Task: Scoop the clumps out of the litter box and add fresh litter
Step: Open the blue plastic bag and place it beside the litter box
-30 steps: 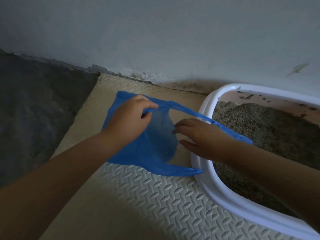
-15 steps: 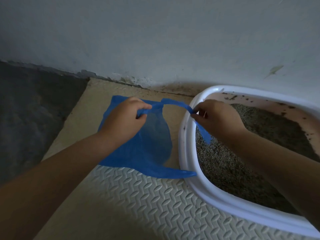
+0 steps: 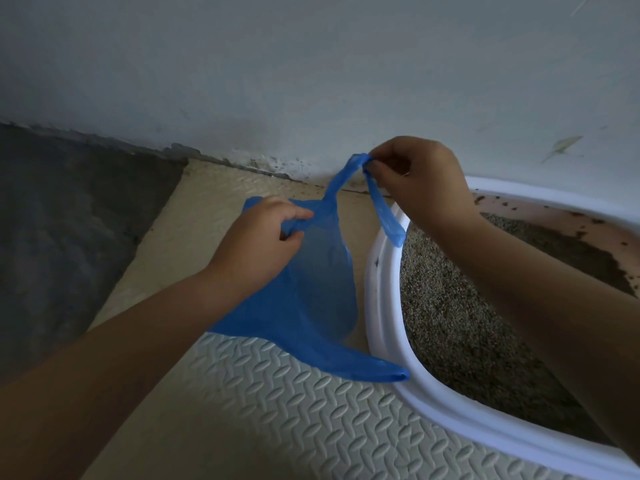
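A thin blue plastic bag (image 3: 311, 306) hangs over the foam mat just left of the litter box. My left hand (image 3: 263, 237) grips the bag's mouth at its left handle. My right hand (image 3: 419, 181) pinches the other handle and holds it up near the wall, above the box's far left corner. The white-rimmed litter box (image 3: 384, 306) fills the right side, with grey-brown litter (image 3: 467, 323) inside and dark specks stuck to its pink inner wall. No scoop is in view.
A cream foam mat (image 3: 277, 410) with an embossed pattern lies under the bag and box. Dark grey floor (image 3: 69, 237) is at the left. A pale wall (image 3: 311, 81) runs along the back, with scattered litter crumbs at its base.
My right hand has taken the bag's right handle and lifted it up and away from the box rim. The left hand keeps its grip, and the bag's mouth is stretched wider.
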Demonstrator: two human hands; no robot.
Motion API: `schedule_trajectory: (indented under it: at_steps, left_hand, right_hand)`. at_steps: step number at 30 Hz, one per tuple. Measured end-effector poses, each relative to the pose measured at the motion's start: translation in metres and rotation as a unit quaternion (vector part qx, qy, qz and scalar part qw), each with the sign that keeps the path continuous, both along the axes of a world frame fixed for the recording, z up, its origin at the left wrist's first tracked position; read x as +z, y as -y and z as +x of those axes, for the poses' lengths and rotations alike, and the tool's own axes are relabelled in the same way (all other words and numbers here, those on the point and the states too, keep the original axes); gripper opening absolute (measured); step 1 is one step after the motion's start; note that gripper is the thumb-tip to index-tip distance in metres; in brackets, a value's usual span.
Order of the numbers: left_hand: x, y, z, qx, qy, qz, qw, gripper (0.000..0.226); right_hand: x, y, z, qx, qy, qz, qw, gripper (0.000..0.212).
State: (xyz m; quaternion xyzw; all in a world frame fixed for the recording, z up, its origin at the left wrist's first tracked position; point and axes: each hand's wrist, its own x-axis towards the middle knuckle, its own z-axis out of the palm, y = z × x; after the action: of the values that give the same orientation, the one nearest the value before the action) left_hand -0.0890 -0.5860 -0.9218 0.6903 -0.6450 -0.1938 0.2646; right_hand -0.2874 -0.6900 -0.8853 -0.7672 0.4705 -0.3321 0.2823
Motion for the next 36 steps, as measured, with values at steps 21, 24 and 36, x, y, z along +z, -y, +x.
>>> schedule_trajectory:
  at_steps: [21,24,36]
  left_hand:
    - [-0.009,0.014,-0.019,-0.024,-0.036,0.023,0.999,0.043]
    - [-0.012,0.017,-0.024,-0.026,-0.031,0.027,0.999,0.043]
    - [-0.010,0.020,-0.024,-0.020,-0.038,0.027,0.999,0.051]
  right_hand:
    - [-0.056,0.019,-0.042,-0.058,-0.148,0.036,0.987,0.011]
    - [-0.061,0.014,-0.050,-0.050,-0.172,0.056,0.982,0.015]
    - [-0.071,-0.043,-0.059,0.150,-0.314,-0.072,0.935,0.038]
